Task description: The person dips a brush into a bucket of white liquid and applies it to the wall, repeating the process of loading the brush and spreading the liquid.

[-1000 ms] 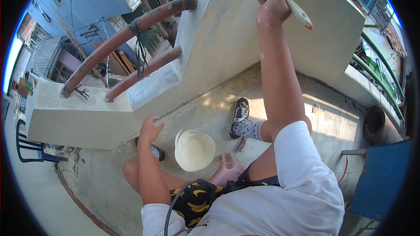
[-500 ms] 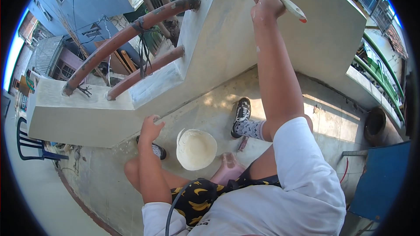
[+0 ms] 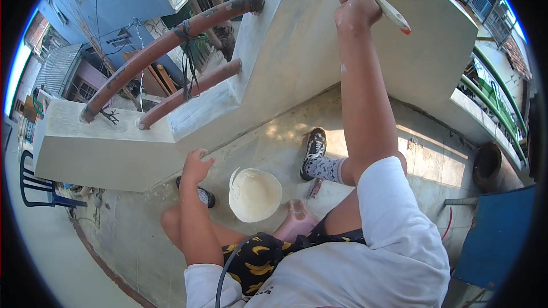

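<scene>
High in the view, my right hand (image 3: 359,7) grips a paintbrush (image 3: 394,16) by its pale, paint-smeared handle, which ends in a red tip. The brush head lies against the upper part of the cream-coloured wall (image 3: 302,51), partly out at the top edge. My left hand (image 3: 197,166) hangs in front of the low wall with its thumb apart from the fingers and nothing in it. Between my feet a bucket (image 3: 233,188) of creamy paint stands on the floor, right of my left hand.
Two rusty red pipes (image 3: 165,43) slant out of the wall at the upper left. A blue plastic chair (image 3: 40,185) is at the far left, a blue panel (image 3: 496,236) at the right. A brown pot (image 3: 488,165) stands by the right-hand wall. My shoe (image 3: 315,145) rests near the bucket.
My right hand has moved slightly right with the paintbrush, its head sliding along the top of the wall. The left hand and bucket stay nearly as they were.
</scene>
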`<state>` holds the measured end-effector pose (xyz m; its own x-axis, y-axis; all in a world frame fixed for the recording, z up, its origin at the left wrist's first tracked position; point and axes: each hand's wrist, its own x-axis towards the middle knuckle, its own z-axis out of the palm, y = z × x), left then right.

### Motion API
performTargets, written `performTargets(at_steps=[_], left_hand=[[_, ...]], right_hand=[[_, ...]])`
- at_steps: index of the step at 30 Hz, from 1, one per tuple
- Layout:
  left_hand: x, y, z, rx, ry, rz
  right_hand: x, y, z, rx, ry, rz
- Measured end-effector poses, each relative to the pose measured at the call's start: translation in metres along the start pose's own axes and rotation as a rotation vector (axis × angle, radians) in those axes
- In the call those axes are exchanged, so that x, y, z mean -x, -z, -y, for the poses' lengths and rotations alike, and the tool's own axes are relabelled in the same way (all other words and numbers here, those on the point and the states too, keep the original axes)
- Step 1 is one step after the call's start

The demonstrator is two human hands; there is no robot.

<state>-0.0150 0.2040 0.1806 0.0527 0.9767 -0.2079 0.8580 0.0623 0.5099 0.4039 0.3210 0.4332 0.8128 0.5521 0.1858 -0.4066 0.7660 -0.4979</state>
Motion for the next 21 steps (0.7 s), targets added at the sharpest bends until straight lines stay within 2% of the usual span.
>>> performTargets(at_steps=[5, 9, 11, 12, 13, 15, 19, 21], left_hand=[[0.004, 0.002, 0.0, 0.008, 0.001, -0.007], [0.003, 0.001, -0.003, -0.014, 0.0, -0.029], [0.003, 0.0, -0.002, -0.02, 0.007, -0.002], [0.003, 0.0, -0.001, -0.019, 0.006, -0.002], [0.003, 0.001, 0.0, -0.019, 0.004, -0.002], [0.004, 0.002, 0.001, -0.013, 0.006, -0.01], [0.004, 0.003, -0.002, -0.007, 0.001, 0.0], [0.003, 0.0, -0.002, -0.008, 0.0, 0.001]], right_hand=[[-0.001, -0.003, -0.012, 0.074, 0.063, -0.015], [-0.002, 0.0, 0.0, 0.126, -0.017, -0.032], [-0.004, -0.003, 0.002, 0.015, 0.007, -0.015], [-0.004, -0.009, -0.011, 0.001, 0.133, -0.038], [-0.004, -0.004, -0.015, 0.002, 0.13, -0.041], [-0.003, 0.003, -0.021, 0.048, 0.007, -0.065], [0.015, 0.019, -0.018, 0.137, -0.05, -0.009], [0.017, 0.017, -0.011, 0.103, -0.094, -0.048]])
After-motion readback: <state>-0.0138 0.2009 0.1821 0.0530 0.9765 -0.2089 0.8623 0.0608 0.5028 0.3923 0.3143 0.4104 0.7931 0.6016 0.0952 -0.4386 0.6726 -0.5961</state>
